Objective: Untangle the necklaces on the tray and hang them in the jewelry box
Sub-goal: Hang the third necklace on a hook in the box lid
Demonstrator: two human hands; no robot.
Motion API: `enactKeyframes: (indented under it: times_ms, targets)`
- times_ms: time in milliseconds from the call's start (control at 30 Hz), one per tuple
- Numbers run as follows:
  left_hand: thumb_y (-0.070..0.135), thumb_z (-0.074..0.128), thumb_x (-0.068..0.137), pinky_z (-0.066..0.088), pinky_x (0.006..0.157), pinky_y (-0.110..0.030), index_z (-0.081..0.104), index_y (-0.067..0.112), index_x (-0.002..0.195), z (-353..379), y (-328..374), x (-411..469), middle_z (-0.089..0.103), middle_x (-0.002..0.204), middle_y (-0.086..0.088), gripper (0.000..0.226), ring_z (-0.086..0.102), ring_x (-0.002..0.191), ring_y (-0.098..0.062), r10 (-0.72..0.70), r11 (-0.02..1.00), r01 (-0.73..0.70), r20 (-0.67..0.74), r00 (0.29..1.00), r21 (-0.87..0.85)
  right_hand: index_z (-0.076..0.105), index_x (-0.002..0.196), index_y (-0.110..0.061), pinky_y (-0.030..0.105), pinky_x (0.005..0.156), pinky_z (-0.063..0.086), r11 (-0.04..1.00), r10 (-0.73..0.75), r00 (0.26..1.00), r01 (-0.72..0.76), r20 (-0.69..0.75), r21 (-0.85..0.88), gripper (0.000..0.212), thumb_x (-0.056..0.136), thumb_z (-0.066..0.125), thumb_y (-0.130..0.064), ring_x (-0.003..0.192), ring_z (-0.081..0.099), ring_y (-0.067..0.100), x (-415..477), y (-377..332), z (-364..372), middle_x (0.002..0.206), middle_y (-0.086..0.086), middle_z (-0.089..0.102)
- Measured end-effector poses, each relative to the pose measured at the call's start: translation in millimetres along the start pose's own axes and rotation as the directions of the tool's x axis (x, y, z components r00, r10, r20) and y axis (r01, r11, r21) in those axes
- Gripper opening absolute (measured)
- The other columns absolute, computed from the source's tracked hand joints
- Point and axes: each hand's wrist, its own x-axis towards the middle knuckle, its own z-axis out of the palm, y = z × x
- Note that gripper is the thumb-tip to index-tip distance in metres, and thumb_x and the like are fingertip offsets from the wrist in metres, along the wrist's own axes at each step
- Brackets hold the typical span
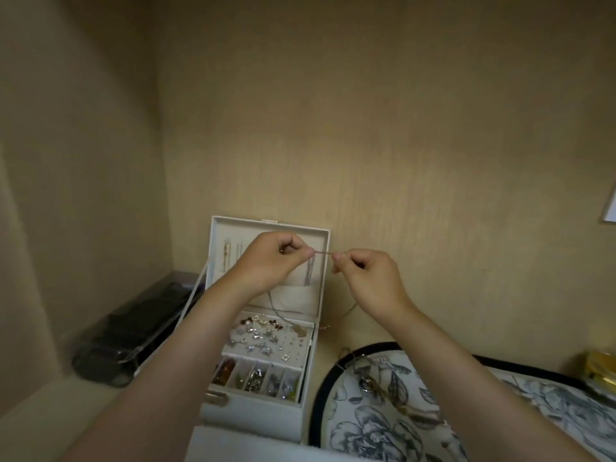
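Against a plain beige wall (pixel 400 128) that is meeting a side wall at a corner on the left, a pale counter (pixel 40 425) is carrying everything in view. Both hands are raised in front of the open white jewelry box (pixel 263 328), whose lid is standing upright against the wall. The left hand (pixel 270 261) and the right hand (pixel 366 278) are each pinching one end of a short taut stretch of a thin necklace (pixel 323 253) between thumb and forefinger, the other fingers curled in. More of the chain is drooping below the hands, over the box's top compartment, where small earrings and charms are lying scattered; a row of narrow compartments at the front is holding beads and rings. Other chains are hanging inside the lid. Just right of the box, a round tray (pixel 366 431) with a dark rim and a grey floral pattern is holding a tangle of necklaces (pixel 376 385). A dark clear-lidded case (pixel 133 335) is lying in the corner on the left, and a gold-coloured container (pixel 600 371) is sitting at the far right edge.
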Motion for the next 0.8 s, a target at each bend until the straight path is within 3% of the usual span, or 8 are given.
enactKeyframes:
  times_ms: [67,167,300,500,600,700,800]
  targets:
    - [0.030,0.071,0.088,0.041,0.064,-0.017,0.075,0.021,0.078,-13,-13,7,0.065,0.071,0.006,0.014,0.054,0.062,-0.001,-0.019,0.999,0.022,-0.089,0.996,0.042,0.079,0.081,-0.020,0.016,0.065,0.048,0.999,-0.020,1.000,0.020,-0.013,-0.030,0.024,0.097,0.063,-0.029,0.068,0.064,-0.006,12,-9,21,0.070,-0.016,0.071]
    - [0.035,0.072,0.087,0.037,0.058,-0.014,0.073,0.022,0.078,-30,-28,17,0.064,0.069,0.012,0.017,0.057,0.066,-0.001,-0.050,0.985,0.087,-0.239,0.970,0.150,0.079,0.082,-0.026,0.031,0.070,0.055,0.994,-0.006,0.998,0.000,-0.059,-0.113,0.021,0.092,0.066,-0.039,0.073,0.068,0.008,28,-16,53,0.075,-0.009,0.074]
    - [0.045,0.071,0.084,0.041,0.061,-0.020,0.074,0.024,0.075,-38,-41,30,0.065,0.069,0.015,0.023,0.062,0.071,-0.005,-0.090,0.955,0.176,-0.333,0.939,0.240,0.080,0.090,-0.028,0.027,0.069,0.052,0.976,0.037,0.975,-0.082,-0.217,-0.204,0.022,0.085,0.071,-0.047,0.084,0.070,0.014,45,-27,83,0.088,-0.009,0.077]
    - [0.051,0.065,0.086,0.033,0.052,-0.021,0.066,0.024,0.070,-31,-47,42,0.065,0.066,0.011,0.031,0.058,0.066,-0.008,-0.231,0.899,0.344,-0.374,0.898,0.272,0.071,0.088,-0.028,0.025,0.060,0.042,0.939,0.063,0.942,-0.168,-0.329,-0.300,0.019,0.085,0.067,-0.046,0.082,0.068,0.015,58,-26,110,0.086,-0.010,0.073]
    - [0.051,0.065,0.086,0.033,0.053,-0.022,0.070,0.023,0.080,-26,-50,44,0.070,0.079,0.009,0.029,0.059,0.071,-0.012,-0.286,0.877,0.408,-0.409,0.867,0.252,0.069,0.088,-0.029,0.025,0.057,0.038,0.924,0.050,0.944,-0.167,-0.325,-0.344,0.016,0.087,0.067,-0.044,0.073,0.061,0.012,58,-22,117,0.085,-0.010,0.071]
    - [0.050,0.066,0.086,0.034,0.052,-0.021,0.071,0.023,0.080,-24,-53,43,0.070,0.079,0.008,0.028,0.061,0.072,-0.014,-0.302,0.873,0.423,-0.415,0.858,0.240,0.067,0.085,-0.028,0.025,0.054,0.034,0.909,0.045,0.950,-0.167,-0.308,-0.381,0.015,0.089,0.067,-0.043,0.068,0.053,0.011,56,-20,120,0.084,-0.009,0.071]
    - [0.046,0.066,0.087,0.040,0.054,-0.023,0.069,0.020,0.073,-22,-63,37,0.070,0.074,0.006,0.029,0.065,0.073,-0.016,-0.311,0.881,0.413,-0.376,0.873,0.231,0.064,0.081,-0.026,0.026,0.058,0.042,0.890,0.084,0.968,-0.181,-0.238,-0.419,0.017,0.089,0.064,-0.041,0.074,0.063,0.015,53,-16,123,0.082,-0.009,0.070]
